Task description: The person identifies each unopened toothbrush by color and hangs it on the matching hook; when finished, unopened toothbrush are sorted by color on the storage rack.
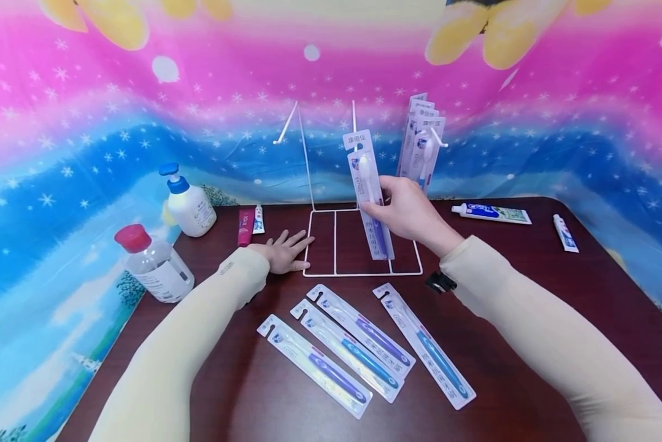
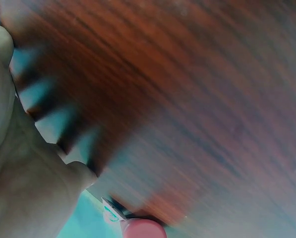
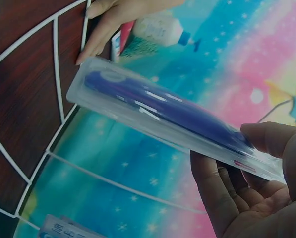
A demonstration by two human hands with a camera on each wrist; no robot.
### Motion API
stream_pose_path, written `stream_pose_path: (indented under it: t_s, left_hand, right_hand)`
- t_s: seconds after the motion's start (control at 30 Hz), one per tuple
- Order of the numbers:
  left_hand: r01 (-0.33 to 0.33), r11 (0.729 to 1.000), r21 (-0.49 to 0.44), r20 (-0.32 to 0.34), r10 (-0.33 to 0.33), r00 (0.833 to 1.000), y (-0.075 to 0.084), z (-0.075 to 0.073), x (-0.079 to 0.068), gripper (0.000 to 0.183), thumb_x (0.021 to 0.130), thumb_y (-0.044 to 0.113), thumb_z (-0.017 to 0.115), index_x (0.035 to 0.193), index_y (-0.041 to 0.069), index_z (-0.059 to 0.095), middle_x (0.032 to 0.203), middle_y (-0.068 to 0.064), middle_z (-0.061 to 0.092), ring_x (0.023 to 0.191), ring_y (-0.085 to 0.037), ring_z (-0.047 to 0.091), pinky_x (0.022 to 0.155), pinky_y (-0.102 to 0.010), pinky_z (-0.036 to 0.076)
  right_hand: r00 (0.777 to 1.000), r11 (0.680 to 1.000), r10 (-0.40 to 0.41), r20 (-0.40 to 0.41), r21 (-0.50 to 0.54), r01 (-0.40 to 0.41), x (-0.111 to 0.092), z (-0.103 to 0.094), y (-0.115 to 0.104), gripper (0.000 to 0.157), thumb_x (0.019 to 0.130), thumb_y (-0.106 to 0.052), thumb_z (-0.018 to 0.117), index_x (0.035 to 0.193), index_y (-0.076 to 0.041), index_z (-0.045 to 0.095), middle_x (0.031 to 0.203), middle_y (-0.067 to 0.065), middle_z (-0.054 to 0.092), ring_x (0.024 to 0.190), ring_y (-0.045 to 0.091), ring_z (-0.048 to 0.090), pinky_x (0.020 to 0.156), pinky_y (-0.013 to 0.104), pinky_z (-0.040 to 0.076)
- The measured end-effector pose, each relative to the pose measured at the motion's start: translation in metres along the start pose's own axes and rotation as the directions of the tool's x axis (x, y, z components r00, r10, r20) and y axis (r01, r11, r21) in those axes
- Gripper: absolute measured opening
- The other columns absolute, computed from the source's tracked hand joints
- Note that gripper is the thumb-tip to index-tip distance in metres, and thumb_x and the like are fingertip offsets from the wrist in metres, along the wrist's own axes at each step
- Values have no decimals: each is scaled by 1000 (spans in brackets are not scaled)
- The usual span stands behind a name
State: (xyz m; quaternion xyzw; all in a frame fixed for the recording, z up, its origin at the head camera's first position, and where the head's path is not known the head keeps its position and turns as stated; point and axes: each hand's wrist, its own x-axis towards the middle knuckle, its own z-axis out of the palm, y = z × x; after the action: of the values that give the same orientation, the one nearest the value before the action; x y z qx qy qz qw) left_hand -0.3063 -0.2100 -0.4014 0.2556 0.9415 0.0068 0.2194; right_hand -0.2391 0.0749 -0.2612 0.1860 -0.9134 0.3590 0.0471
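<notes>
My right hand [image 1: 410, 209] pinches a packaged toothbrush [image 1: 370, 205] with a purple handle, held nearly upright with its hanging hole at the top. The pack is at the middle arm of a white wire display rack [image 1: 335, 245]; whether the arm passes through the hole I cannot tell. In the right wrist view, the thumb and fingers grip the clear blister pack [image 3: 167, 106] by its edges. Fingers spread, my left hand [image 1: 281, 250] rests on the table, touching the left side of the rack's base. Several toothbrush packs [image 1: 427, 153] hang on the rack's right arm.
Several packaged toothbrushes [image 1: 347, 350] with purple or blue handles lie before the rack. To the left stand a blue-topped pump bottle [image 1: 192, 209] and a red-capped bottle [image 1: 162, 270], near a red tube [image 1: 245, 226]. Toothpaste tubes [image 1: 493, 213] lie at right.
</notes>
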Motion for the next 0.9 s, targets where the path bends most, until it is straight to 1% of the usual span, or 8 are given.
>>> stream_pose_path:
  t_s: [0.17, 0.37, 0.47, 0.53, 0.7, 0.77, 0.9]
  left_hand:
    - [2, 1000, 15, -2, -2, 1000, -1, -2, 2, 72, 95, 51, 37, 149, 21, 2, 154, -8, -5, 136, -41, -3, 103, -60, 12]
    - [8, 1000, 7, -9, -8, 1000, 0, 0, 1, 72, 94, 53, 37, 149, 22, 3, 154, -8, -4, 136, -41, -2, 102, -61, 12]
    - [9, 1000, 5, -12, -9, 1000, 0, 1, 1, 72, 94, 53, 37, 149, 22, 3, 154, -8, -4, 136, -41, -2, 102, -62, 12]
    - [7, 1000, -2, -19, -7, 1000, 0, 1, 1, 72, 94, 52, 37, 149, 21, 4, 154, -8, -4, 136, -42, -2, 101, -63, 12]
    - [2, 1000, -1, -31, -2, 1000, 3, -1, -1, 71, 94, 51, 38, 149, 20, 6, 153, -10, -2, 135, -43, -1, 101, -63, 13]
    - [1, 1000, 6, -30, 0, 1000, 3, 0, -2, 71, 94, 51, 38, 149, 20, 6, 153, -10, -1, 136, -42, 0, 101, -62, 13]
    - [1, 1000, 7, -19, -1, 1000, 4, 2, -3, 71, 94, 51, 38, 149, 20, 5, 154, -9, -1, 136, -42, 0, 101, -62, 14]
  right_hand:
    - [1000, 999, 25, 3, -22, -24, 31, 1, 9, 38, 88, -30, 61, 122, -12, 57, 106, 7, 63, 83, 19, 64, 66, 37, 52]
    - [994, 994, 108, 12, 18, -108, 72, 4, 16, 40, 89, -27, 60, 125, -10, 55, 112, 10, 62, 90, 21, 63, 70, 37, 52]
    - [988, 987, 154, 4, 38, -154, 89, 7, 19, 39, 89, -27, 60, 123, -8, 56, 111, 10, 62, 91, 21, 63, 73, 38, 51]
    - [982, 981, 188, -7, 55, -187, 99, 9, 21, 39, 89, -27, 60, 123, -9, 56, 111, 9, 63, 93, 21, 62, 75, 38, 50]
    - [964, 962, 265, -38, 78, -261, 121, 15, 22, 43, 90, -30, 59, 128, -12, 54, 116, 7, 61, 99, 22, 61, 81, 38, 49]
    - [957, 955, 288, -35, 86, -284, 127, 17, 22, 44, 91, -29, 58, 131, -13, 52, 118, 7, 61, 101, 24, 61, 82, 39, 48]
    - [951, 950, 306, -41, 75, -302, 136, 18, 23, 43, 92, -28, 57, 131, -11, 51, 119, 9, 60, 101, 25, 61, 83, 41, 48]
